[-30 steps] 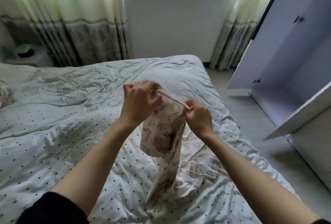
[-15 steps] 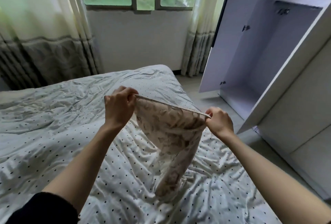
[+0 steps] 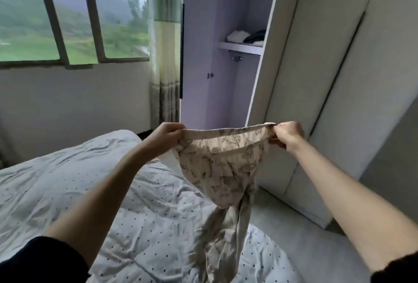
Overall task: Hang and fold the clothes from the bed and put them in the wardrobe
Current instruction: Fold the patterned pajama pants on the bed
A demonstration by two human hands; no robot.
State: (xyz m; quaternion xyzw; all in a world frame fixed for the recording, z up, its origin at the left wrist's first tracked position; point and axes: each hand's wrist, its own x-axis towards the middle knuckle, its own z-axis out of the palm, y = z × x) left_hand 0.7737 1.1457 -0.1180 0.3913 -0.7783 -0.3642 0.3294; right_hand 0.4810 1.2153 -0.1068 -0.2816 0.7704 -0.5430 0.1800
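I hold up a pair of beige patterned trousers (image 3: 222, 169) by the waistband, stretched wide in front of me. My left hand (image 3: 166, 134) grips the left end of the waistband and my right hand (image 3: 286, 134) grips the right end. The legs hang down twisted, and their lower part rests on the dotted white bed cover (image 3: 90, 187). Behind the trousers stands the white wardrobe (image 3: 235, 83) with one door open. Folded white and dark clothes (image 3: 247, 36) lie on its upper shelf.
The open wardrobe door (image 3: 291, 67) juts toward me at the right, with a closed door panel (image 3: 366, 101) beside it. A window (image 3: 67, 18) and a curtain (image 3: 164, 56) fill the far wall. Grey floor (image 3: 305, 237) runs between bed and wardrobe.
My hands have moved apart and upward, stretching the waistband wide. The trousers have lifted higher off the bed. My view has swung right and up toward the wardrobe.
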